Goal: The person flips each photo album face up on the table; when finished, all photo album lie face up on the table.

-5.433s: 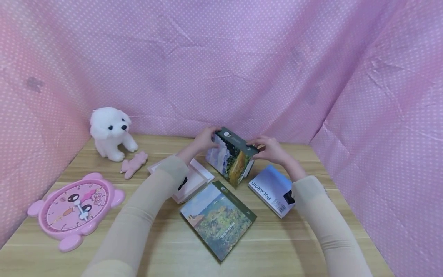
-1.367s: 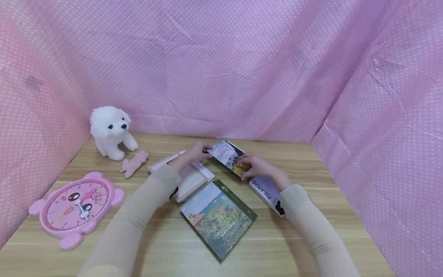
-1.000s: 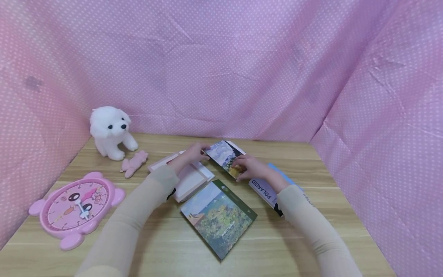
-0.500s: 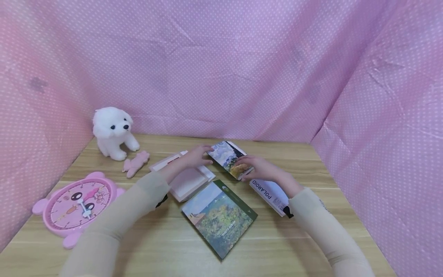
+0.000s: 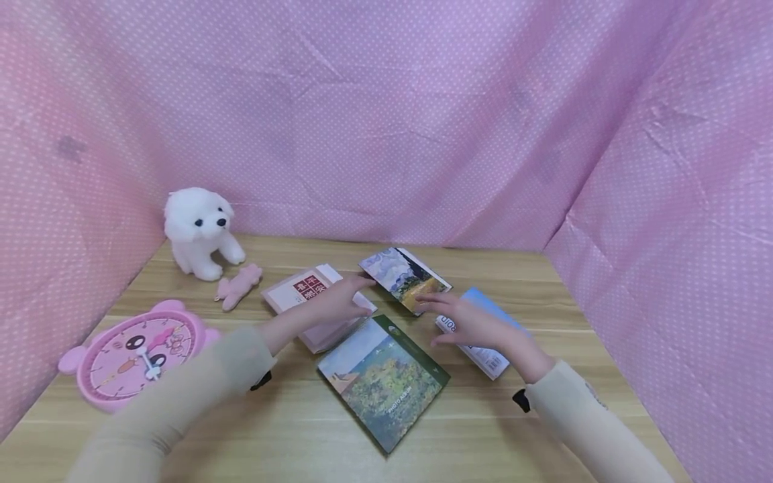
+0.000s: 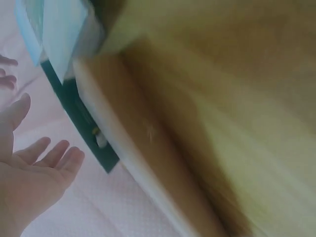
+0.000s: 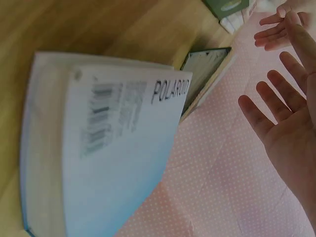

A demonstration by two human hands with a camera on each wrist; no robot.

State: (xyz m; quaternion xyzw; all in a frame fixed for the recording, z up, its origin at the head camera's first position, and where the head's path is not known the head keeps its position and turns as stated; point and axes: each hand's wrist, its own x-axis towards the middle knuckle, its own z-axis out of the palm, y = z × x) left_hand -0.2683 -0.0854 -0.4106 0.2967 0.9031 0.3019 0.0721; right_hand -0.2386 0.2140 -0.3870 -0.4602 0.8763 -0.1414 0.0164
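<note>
Both hands are empty with their fingers spread. The left hand [image 5: 335, 303] hovers over a pale pink album [image 5: 290, 295] with red characters on its cover. Over the left part of a blue and white album [image 5: 492, 359] lettered POLAROID hangs the right hand [image 5: 474, 323], hiding some of the lettering. Between and beyond the hands, a photo album [image 5: 398, 275] with a painted landscape cover lies flat at the back. Nearest the person is another photo album [image 5: 386, 386], green along its top edge. In the right wrist view the right hand [image 7: 291, 123] stands apart from the POLAROID album [image 7: 123, 148].
On the left of the wooden table [image 5: 290, 429] sit a white plush dog [image 5: 199, 231], a small pink plush toy [image 5: 239, 286] and a pink clock [image 5: 139, 355]. Pink dotted cloth [image 5: 386, 134] walls off the back and sides.
Earlier both hands held the landscape album upright. It was then laid flat at the back. The hands have let go and drawn back towards the person, uncovering the red characters on the pink album.
</note>
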